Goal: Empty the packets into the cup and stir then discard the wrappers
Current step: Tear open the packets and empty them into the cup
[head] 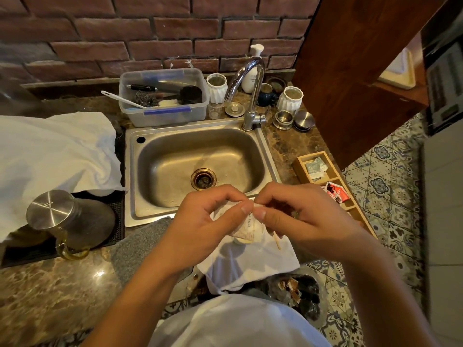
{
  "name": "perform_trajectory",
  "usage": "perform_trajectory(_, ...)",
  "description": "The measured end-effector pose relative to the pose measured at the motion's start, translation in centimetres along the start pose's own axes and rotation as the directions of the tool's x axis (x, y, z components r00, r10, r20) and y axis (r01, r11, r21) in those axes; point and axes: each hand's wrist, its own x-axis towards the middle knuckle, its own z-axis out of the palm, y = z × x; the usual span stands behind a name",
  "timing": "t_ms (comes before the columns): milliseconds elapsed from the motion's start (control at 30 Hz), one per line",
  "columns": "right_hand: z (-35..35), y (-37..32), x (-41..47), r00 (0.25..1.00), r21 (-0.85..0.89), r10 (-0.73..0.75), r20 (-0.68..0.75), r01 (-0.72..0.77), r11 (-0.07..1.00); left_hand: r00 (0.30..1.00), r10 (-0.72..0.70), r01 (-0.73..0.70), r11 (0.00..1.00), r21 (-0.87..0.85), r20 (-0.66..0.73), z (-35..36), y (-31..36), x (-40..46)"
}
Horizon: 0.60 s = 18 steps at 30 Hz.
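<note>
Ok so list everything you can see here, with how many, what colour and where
Packet: one, white, pinched by both hands before the sink.
Stick: one, wooden, under right hand.
Sink: one, steel, centre.
Tap: one, chrome, behind sink.
Plastic tub: one, clear, behind sink, holding utensils.
Ribbed cups: two, white, beside tap.
Soap bottle: one, white, behind tap.
Organizer: one, wooden, right, holding packets.
Jug: one, steel-lidded, left.
Towel: one, white, left.
Left hand, right hand: pinching packet.
</note>
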Motion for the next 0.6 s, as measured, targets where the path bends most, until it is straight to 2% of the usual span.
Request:
perform_trajectory(100, 0.4, 0.0, 0.3, 0.994, -0.047, -0.096, -0.059, 0.093, 0.995, 0.999, -0.008, 0.007, 0.999, -0.047, -0.038, 0.3, 0.2, 0.1)
perform_trajectory(167, 0.9, 0.0, 0.5, 0.979, -0.118, -0.162, -0.122, 0.148, 0.982, 0.996, -0.062, 0.050, 0.985, -0.165, -0.068, 0.7, 0.2, 0.1)
perform_trajectory(233, 1.6, 0.1, 0.8, 0.956, -0.250, -0.218, -0.199, 0.166, 0.954, 0.983, -0.164, 0.125, 0.926, -0.357, -0.083, 1.0, -0.2, 0.2)
perform_trajectory(300, 2.1, 0.4, 0.9, 0.944, -0.314, -0.223, -0.242, 0.141, 0.939, 0.972, -0.206, 0.147, 0.907, -0.395, -0.112, 1.0, -0.6, 0.3)
perform_trajectory(400, 2.2, 0.5, 0.5, 0.965, -0.169, -0.086, -0.247, 0.044, 0.985, 0.978, -0.154, 0.119, 0.965, -0.232, -0.138, 0.7, -0.4, 0.4)
perform_trajectory(467, 1.8, 0.6, 0.2, 0.984, -0.027, 0.005, -0.180, -0.011, 1.000, 0.984, -0.126, 0.106, 0.982, -0.155, -0.128, 0.5, 0.0, 0.3)
perform_trajectory(600, 1.1, 0.5, 0.3, 0.996, 0.096, 0.004, -0.093, 0.005, 0.995, 0.989, -0.138, 0.128, 0.979, -0.160, -0.051, 0.0, 0.0, 0.4)
